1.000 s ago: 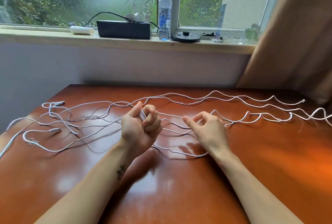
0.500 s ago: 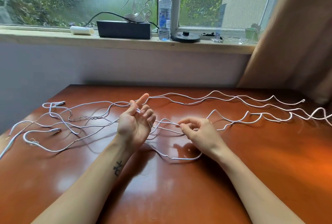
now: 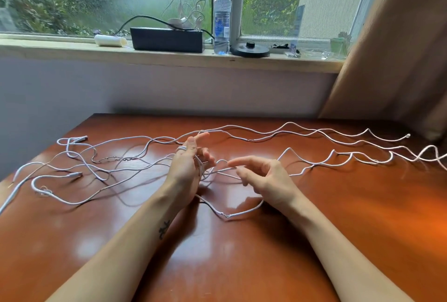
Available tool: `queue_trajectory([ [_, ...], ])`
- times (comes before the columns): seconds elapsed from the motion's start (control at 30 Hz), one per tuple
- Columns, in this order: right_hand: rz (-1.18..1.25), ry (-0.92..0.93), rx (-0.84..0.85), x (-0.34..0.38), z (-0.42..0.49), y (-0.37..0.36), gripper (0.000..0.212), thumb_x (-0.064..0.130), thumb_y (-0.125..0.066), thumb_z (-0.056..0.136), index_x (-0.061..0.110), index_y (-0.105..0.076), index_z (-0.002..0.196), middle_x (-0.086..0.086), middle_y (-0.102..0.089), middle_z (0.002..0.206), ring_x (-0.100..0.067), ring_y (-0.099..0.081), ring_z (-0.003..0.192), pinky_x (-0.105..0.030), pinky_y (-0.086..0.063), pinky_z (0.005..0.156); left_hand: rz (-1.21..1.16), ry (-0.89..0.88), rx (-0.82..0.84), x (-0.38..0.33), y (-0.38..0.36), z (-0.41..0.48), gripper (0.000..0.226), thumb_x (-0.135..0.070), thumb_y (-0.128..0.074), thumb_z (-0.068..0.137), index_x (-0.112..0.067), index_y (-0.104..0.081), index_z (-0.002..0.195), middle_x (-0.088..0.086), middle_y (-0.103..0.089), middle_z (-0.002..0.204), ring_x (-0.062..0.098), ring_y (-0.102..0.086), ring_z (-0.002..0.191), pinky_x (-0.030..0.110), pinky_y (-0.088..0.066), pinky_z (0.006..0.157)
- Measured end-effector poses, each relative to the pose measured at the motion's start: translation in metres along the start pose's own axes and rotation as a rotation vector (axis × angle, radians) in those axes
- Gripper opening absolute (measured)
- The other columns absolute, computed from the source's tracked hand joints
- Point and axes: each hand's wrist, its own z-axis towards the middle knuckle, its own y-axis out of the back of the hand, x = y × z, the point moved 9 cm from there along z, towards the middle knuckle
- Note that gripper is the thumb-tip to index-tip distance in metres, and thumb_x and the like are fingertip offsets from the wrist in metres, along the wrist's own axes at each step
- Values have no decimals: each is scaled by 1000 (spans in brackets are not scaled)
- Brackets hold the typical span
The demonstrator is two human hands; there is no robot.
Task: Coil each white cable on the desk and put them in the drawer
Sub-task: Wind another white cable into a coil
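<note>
Several white cables (image 3: 314, 132) lie in long wavy lines across the brown wooden desk (image 3: 217, 258). My left hand (image 3: 186, 171) is raised at the desk's middle, index finger pointing up. A few turns of one white cable (image 3: 181, 148) sit round its thumb and finger base. That cable runs down past the palm and right to my right hand (image 3: 263, 177), which pinches it between thumb and index finger. A slack loop (image 3: 227, 215) of it hangs onto the desk between my wrists. No drawer is in view.
Tangled cable ends (image 3: 72, 175) cover the desk's left part. On the window sill behind stand a black box (image 3: 167, 39), a water bottle (image 3: 222, 20), a white tube (image 3: 110, 40) and a black disc (image 3: 249, 49). A brown curtain (image 3: 399, 59) hangs at the right.
My left hand has gone from a closed fist to spread fingers with cable turns on it. My right hand took the cable in a pinch and shifted slightly toward the left hand.
</note>
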Motion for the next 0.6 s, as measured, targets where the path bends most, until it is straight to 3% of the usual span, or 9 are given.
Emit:
queue_trajectory([
  [0.13,154,62,-31,7,0,2,22,12,-69,93,16,-74,114,-2,-63,74,-12,-52,63,-20,-43,58,143,-51,48,1,-5,0,37,-33,-34,109,-15,-64,118,2,-53,67,15,-56,63,27,-55,67],
  [0.27,297,80,-86,8,3,10,24,4,-62,97,12,-69,118,-4,-72,89,-16,-61,73,-31,-56,71,276,-67,48,5,-4,0,36,-33,-34,110,-18,-65,118,0,-55,68,13,-58,62,29,-52,70],
  [0.43,314,55,-121,3,4,12,19,6,-60,99,9,-67,116,-7,-74,91,-20,-59,59,-30,-54,52,386,-112,96,2,-8,-2,39,-34,-35,110,-13,-63,126,6,-57,74,15,-62,66,35,-58,78],
  [0.53,275,81,-148,4,6,15,17,7,-59,100,15,-68,112,-6,-74,89,-18,-47,48,-20,-39,43,490,-132,149,2,-15,-6,41,-30,-33,111,-6,-61,127,7,-53,68,18,-56,59,22,-52,62],
  [0.6,228,106,-178,4,6,19,19,7,-58,100,17,-70,112,-5,-74,85,-14,-39,45,-17,-35,44,518,-121,196,5,-19,-7,41,-31,-31,111,-7,-63,123,5,-52,63,18,-51,54,24,-44,53],
])
